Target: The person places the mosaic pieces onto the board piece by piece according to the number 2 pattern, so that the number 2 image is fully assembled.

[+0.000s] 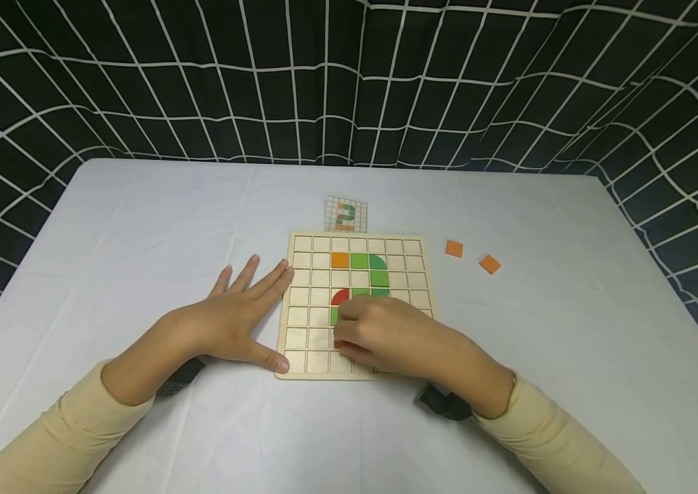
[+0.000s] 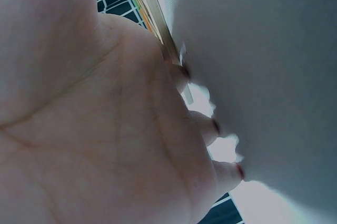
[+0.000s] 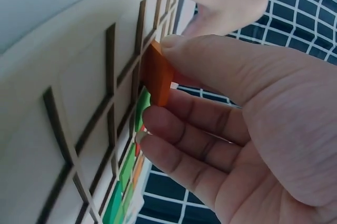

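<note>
A wooden grid board (image 1: 297, 339) lies flat on the table. At its left edge my left hand (image 1: 228, 329) rests with fingers spread, the thumb and index fingertip touching the board. My right hand (image 1: 395, 336) is over the lower middle of the board. Between thumb and fingers it pinches an orange square tile (image 3: 158, 76), tilted against a cell in the right wrist view. Set in the board are an orange tile (image 1: 340, 260), several green tiles (image 1: 359, 261) and a red quarter-round tile (image 1: 340, 296). My right hand hides some lower cells.
Two loose orange square tiles (image 1: 454, 248) lie to the right of the board. Behind the board is a small pattern card (image 1: 346, 214) with a coloured figure on a grid. A white cloth (image 1: 158, 226) covers the table; dark gridded curtains (image 1: 232, 89) hang behind.
</note>
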Tool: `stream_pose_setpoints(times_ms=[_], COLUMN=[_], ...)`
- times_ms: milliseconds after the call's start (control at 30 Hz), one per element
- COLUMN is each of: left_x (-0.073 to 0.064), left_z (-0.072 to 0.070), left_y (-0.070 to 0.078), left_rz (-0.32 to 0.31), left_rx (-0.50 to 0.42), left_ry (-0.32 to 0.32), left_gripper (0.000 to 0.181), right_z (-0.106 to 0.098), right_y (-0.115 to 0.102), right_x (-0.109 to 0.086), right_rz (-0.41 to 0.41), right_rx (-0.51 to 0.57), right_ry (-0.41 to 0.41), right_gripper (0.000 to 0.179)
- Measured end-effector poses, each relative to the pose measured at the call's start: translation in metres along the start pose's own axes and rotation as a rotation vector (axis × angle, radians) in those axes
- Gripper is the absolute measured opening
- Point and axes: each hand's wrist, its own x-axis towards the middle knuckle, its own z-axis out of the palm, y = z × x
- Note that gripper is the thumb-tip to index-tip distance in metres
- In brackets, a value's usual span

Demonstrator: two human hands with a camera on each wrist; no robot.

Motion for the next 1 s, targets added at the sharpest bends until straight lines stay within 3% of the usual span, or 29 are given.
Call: stream_pose_setpoints(times_ms=[267, 500, 633, 767, 867, 933, 1000], left_x=[-0.001, -0.001, 0.000, 0.000, 0.000, 0.000, 0.000], left_z=[-0.001, -0.001, 0.000, 0.000, 0.000, 0.000, 0.000], left_y=[0.000, 0.001, 0.001, 0.001, 0.001, 0.001, 0.001], left_rz=[-0.012, -0.005, -0.003, -0.005, -0.007, -0.006, -0.006], left_rx=[-0.006, -0.009, -0.006, -0.001, 0.002, 0.002, 0.000], left_ry=[-0.010, -0.006, -0.001, 0.001, 0.002, 0.004, 0.006], left_gripper=[0.137, 0.136, 0.137, 0.138, 0.138, 0.138, 0.138], right_z=[0.009, 0.010, 0.003, -0.015, -0.032, -0.042, -0.052], right_y=[-0.002, -0.007, -0.009, -0.004, 0.009, 0.021, 0.035], right_x=[0.003, 0.003, 0.002, -0.004, -0.012, -0.018, -0.027], right_rz=[0.026, 0.056, 0.069, 0.109, 0.195, 0.287, 0.431], right_rx=[-0.023, 0.018, 0.071, 0.208, 0.286, 0.268, 0.210], right_ry=[0.011, -0.019, -0.082, -0.193, -0.263, -0.292, -0.297], right_gripper=[0.011, 0.011, 0.014, 0.009, 0.010, 0.009, 0.012])
